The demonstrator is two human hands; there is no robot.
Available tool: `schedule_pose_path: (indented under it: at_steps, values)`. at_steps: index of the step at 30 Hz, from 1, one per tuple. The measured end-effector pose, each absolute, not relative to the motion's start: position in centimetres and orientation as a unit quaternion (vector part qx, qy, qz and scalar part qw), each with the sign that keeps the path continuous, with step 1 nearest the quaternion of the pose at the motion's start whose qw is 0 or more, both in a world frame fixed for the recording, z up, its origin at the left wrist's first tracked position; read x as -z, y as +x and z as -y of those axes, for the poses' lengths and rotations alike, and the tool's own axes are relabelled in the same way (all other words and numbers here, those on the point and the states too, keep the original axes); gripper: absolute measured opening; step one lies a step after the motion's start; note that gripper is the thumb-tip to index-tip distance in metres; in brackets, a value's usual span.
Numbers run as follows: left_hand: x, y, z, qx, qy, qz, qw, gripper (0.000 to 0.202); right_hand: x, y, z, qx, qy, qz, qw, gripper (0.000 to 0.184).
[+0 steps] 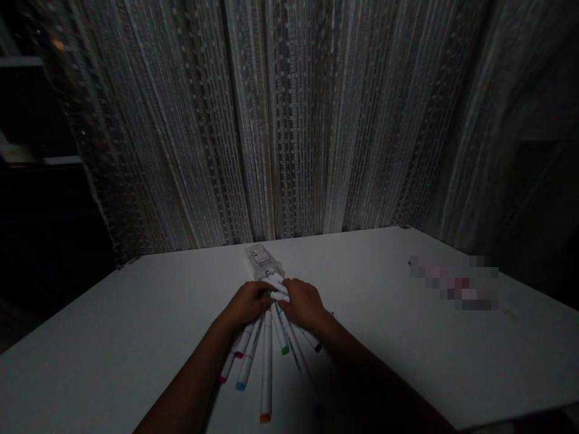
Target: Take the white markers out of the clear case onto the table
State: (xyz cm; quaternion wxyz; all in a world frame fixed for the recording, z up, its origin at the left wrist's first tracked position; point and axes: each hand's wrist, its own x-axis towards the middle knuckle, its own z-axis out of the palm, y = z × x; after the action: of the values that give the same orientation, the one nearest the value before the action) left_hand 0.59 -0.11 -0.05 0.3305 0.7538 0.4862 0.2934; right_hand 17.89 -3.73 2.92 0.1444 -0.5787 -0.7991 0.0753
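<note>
White markers (266, 374) fanned from the clear case (260, 255) toward the near edge of the bench (136, 337). The right hand (305, 303) grasped some; the left hand's (247, 303) grip I could not tell. Aligned ends were advisable.

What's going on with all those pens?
Someone's left grip and right grip are both on a bunch of white markers. Most of them fan out over the white table, coloured ends towards us. Just beyond lies a pale case with a label, its near end by the bunch.
</note>
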Motion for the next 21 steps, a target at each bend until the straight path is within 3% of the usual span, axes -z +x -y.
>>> schedule_pose_path:
  at_steps: [9,15,21]
  values:
    - [-0.2,0.4,0.1,-0.363,0.712,-0.459,0.387,0.013,-2.4,17.9,3.3,-0.076,-0.576,0.8,0.15,0.035]
    - [-0.4,-0.3,-0.2,-0.441,0.605,-0.446,0.49,0.028,-2.5,18.0,3.2,-0.074,-0.579,0.797,0.156,0.038]
    - [-1.6,-0.4,0.1,-0.504,0.579,-0.461,0.445,0.04,-2.8,18.0,3.4,-0.053,-0.543,0.815,0.196,0.028]
